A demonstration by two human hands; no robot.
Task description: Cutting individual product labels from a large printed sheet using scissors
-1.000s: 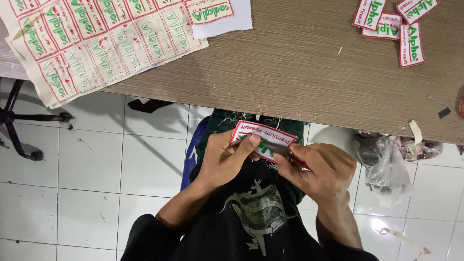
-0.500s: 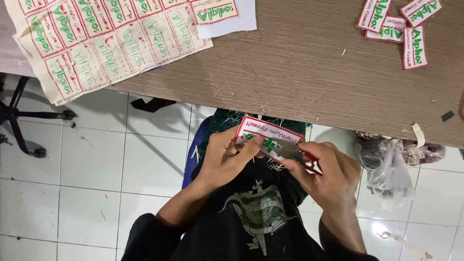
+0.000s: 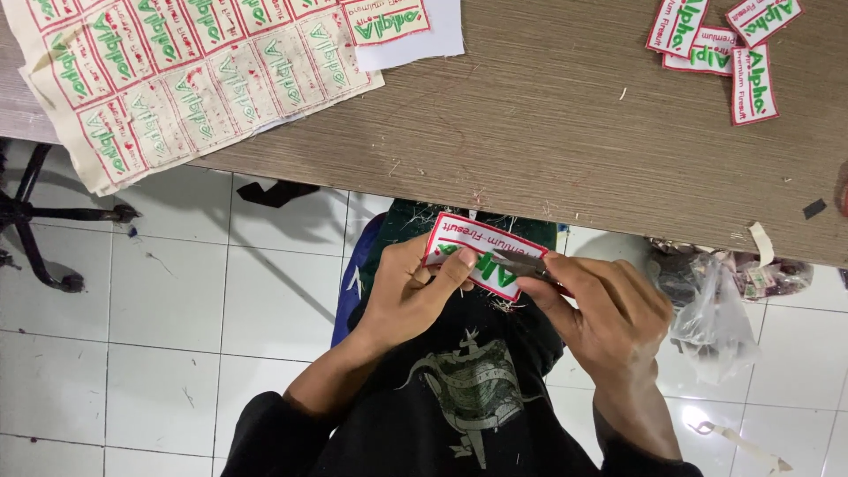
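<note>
A white embroidered patch [image 3: 484, 252] with a red border and green lettering is pinched by the left hand [image 3: 415, 287], thumb on its face, just below the desk [image 3: 548, 132] edge over the lap. Small scissors [image 3: 521, 262] are gripped by the right hand [image 3: 609, 309], their blades lying on the patch. At 10 o'clock an uncut patch sheet [image 3: 177, 71] is draped over the desk; at 1 o'clock cut patches [image 3: 724, 40] are piled.

A: What lies on the wooden worktop [image 3: 530, 115]?
B: A cloth sheet of uncut embroidered patches [image 3: 190, 75] at the left edge; a pile of cut patches [image 3: 720, 44] at the far right.
A: And below the worktop?
B: A clear plastic bag [image 3: 715, 305] and a black chair base [image 3: 40, 221] on the white tiled floor [image 3: 168, 327].
</note>
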